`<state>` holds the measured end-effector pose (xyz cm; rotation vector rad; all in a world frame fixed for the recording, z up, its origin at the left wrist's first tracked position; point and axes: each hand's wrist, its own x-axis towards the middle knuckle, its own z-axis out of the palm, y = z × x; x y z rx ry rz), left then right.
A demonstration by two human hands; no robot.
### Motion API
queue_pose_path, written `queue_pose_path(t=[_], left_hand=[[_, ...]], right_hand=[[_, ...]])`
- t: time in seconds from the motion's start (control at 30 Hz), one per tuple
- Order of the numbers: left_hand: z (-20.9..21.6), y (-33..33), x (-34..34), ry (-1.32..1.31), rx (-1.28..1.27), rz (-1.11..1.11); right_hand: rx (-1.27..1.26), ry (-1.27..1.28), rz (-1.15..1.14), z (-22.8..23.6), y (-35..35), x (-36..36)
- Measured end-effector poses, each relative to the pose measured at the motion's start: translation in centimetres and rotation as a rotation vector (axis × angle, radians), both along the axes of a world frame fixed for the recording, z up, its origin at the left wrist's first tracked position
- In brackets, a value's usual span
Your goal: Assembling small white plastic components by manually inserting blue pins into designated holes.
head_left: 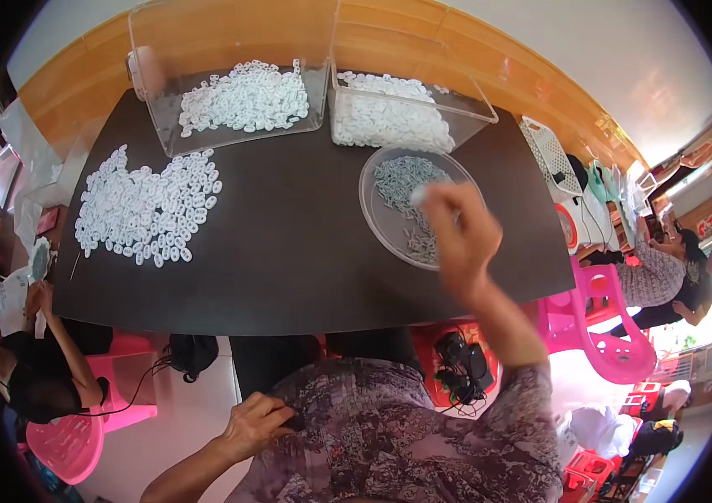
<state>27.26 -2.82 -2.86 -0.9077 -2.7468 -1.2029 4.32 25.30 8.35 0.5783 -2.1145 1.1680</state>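
Observation:
My right hand [465, 235] is raised over a round clear tub [367, 210] at the right of the dark table. Its thumb and forefinger pinch a small white plastic piece [419, 195], blurred by motion. Small grey screws [406, 178] lie loose in that tub. Down by my lap, against my patterned shirt, is my left hand [257, 426] with fingers curled. A dark bit shows at its fingertips; I cannot tell what it is. A pile of small white oval plastic pieces [150, 205] with holes spreads over the table's left side.
Two clear bins, one left [322, 101] and one right [477, 107], hold more white pieces at the table's back. A pink chair [624, 352] stands to the right. Black cables [463, 369] lie on a red stool. One person [4, 360] sits at left; others are at far right.

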Motion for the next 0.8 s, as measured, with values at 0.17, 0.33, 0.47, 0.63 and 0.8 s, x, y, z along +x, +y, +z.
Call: queue_pose_path(t=[0.17, 0.33, 0.47, 0.63, 0.8], left_hand=[[0.8, -0.2, -0.1, 0.001, 0.085, -0.121], [-6.9, -0.5, 3.3, -1.283, 0.666, 0.167], [-8.1, -0.4, 2.2, -1.292, 0.63, -0.048], [-7.6, 0.0, 1.6, -1.171, 0.411, -0.048], [-5.6, -0.3, 1.0, -1.057, 0.171, -0.058]], right_hand=[[-0.06, -0.081, -0.115, 4.3, 2.5, -11.1], [0.511, -0.103, -0.311, 6.2, 4.2, -19.8], [0.644, 0.025, -0.399, 6.0, 3.5, -19.3], [0.405, 0.201, -0.106, 5.7, 2.6, -12.6], [0.526, -0.129, 0.06, 2.3, 5.1, -8.5]])
